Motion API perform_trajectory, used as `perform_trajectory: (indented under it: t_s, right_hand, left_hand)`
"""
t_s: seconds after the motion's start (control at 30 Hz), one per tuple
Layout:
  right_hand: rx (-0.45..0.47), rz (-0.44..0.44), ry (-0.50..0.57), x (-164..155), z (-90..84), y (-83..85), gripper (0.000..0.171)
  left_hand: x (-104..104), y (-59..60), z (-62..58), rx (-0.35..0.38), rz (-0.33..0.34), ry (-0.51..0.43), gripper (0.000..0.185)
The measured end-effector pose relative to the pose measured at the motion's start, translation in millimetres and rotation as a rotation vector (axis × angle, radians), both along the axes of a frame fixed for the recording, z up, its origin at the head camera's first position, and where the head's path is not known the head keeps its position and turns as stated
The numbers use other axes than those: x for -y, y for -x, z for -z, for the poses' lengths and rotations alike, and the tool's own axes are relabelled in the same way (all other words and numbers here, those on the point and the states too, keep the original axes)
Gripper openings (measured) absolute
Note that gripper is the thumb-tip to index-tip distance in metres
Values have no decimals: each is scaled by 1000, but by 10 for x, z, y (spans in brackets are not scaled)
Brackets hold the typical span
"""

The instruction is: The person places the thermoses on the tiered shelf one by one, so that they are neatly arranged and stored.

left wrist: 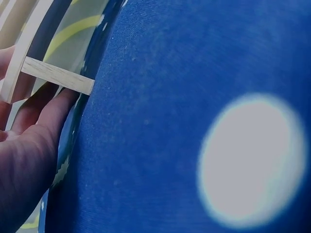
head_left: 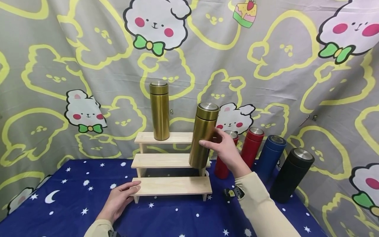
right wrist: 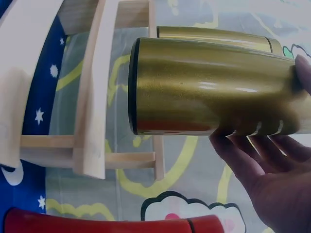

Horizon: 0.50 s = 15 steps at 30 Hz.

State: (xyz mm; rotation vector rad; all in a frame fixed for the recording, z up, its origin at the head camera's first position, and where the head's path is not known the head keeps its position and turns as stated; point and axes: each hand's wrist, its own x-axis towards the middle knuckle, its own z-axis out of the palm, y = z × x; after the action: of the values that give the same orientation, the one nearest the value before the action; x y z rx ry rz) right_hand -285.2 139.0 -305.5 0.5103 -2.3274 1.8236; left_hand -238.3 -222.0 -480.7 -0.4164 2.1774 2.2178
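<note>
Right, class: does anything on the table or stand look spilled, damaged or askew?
Nothing stands out: no spill or damage shows. The slightly tilted gold bottle is simply held by the right hand.

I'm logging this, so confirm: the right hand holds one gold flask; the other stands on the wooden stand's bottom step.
Not quite: the head view shows the other gold flask on the top step of the wooden stand, not the bottom step. The right hand does hold one gold flask.
</note>
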Motion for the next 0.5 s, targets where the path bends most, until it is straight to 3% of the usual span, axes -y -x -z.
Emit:
perform_trajectory:
  t_s: [0.5]
  right_hand:
    - [-54,-20,8,144,-177,171,67]
  left_hand:
    - [7,-3,-21,12,8,24,44]
